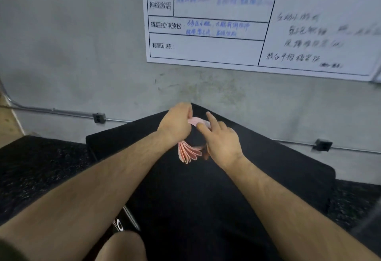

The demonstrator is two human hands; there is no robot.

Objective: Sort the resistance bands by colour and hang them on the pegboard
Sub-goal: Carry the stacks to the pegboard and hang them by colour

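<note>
My left hand (175, 124): fingers curled round the top of a bunch of pink flat rubber resistance bands (188, 153), held above the black padded worktop (288, 157). The loops fan out and hang down between my two wrists, long axis roughly vertical, lower ends toward me. My right hand (221, 137) is just beside them, thumb touching the bunch's top edge, index finger straight. Cannot tell whether its other fingers grip underneath. The left hand carries the bunch, so I judge it does the hanging. No pegboard in view, only a white wall board with writing (206, 48) ahead-right.
</note>
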